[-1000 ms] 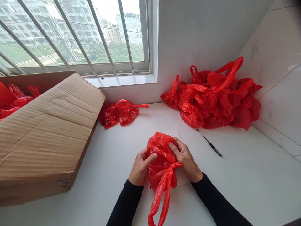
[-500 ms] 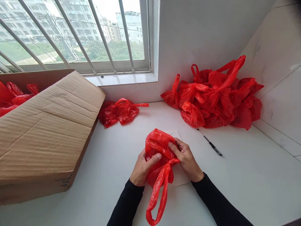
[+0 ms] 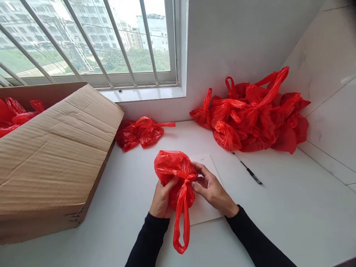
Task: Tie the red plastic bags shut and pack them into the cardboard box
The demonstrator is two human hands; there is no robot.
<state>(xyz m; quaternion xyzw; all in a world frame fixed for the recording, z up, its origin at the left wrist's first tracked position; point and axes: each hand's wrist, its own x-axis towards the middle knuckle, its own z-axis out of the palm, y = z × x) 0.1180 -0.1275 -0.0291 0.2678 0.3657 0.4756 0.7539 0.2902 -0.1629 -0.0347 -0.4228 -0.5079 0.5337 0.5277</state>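
A knotted red plastic bag is between my hands, in front of me above the table. My left hand grips it from the lower left, with the thumb pressed on its front and the other fingers hidden behind. My right hand pinches the bag's right side beside the knot. From the knot the handle loop hangs down towards me. What is inside the bag cannot be seen. Under the bag and my right hand lies a sheet of white paper, partly covered, with small marks near its top.
A cardboard box with red bags inside stands at the left. Beside it lie tied red bags against the wall. A heap of red bags fills the back right corner, and a black pen lies before it. Behind is a barred window.
The bag has shifted left and turned, so its handle loop hangs straighter. My right hand has moved left along with it, its fingers now closer to the knot. More of the paper shows.
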